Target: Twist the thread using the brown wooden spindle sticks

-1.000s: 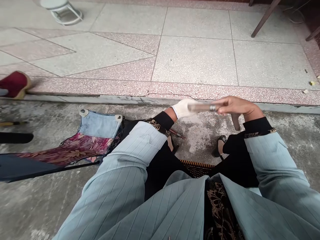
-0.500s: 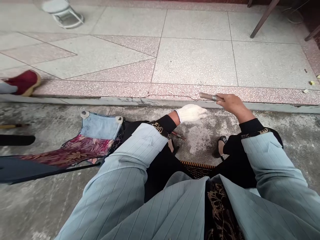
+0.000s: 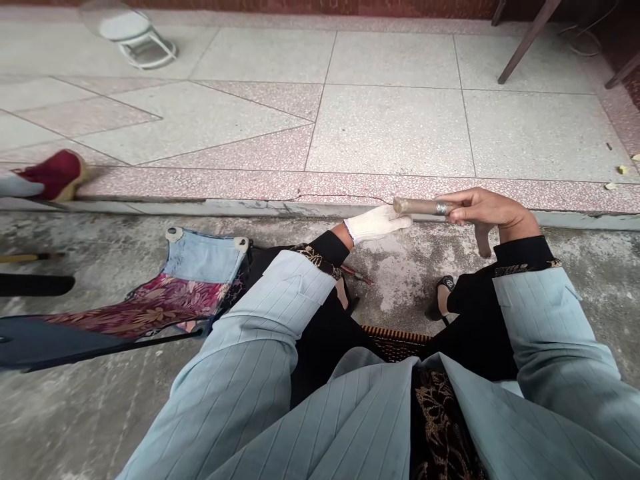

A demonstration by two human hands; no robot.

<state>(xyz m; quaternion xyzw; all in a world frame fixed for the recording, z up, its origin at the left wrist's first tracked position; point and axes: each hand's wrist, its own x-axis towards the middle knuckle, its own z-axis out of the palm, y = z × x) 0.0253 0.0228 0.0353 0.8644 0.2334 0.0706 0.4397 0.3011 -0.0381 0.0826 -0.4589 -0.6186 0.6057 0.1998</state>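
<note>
A round, grey-brown stick-like tool (image 3: 420, 207) with silvery wire wound around it lies across the front of me, over the pavement edge. My bare right hand (image 3: 483, 210) is closed around its right part. Below that hand a blunt grey-brown piece (image 3: 483, 240) sticks down; the hand hides whether it joins the tool. My left hand (image 3: 375, 225) wears a white knit glove, its fingers drawn together and pointing right. The tool's left end overlaps the gloved fingertips; I cannot tell whether they touch, or what the fingers hold.
A thin reddish tool (image 3: 357, 273) lies on the concrete between my shoes. To my left stands a folding seat with patterned cloth (image 3: 170, 297). Another person's red shoe (image 3: 60, 175) rests at the raised tiled edge. A white stool (image 3: 143, 43) stands farther back.
My right hand has turned and shifted slightly right and down, bringing the lower blunt piece into view. The tool's left end now overlaps the gloved fingers. The view has tilted slightly.
</note>
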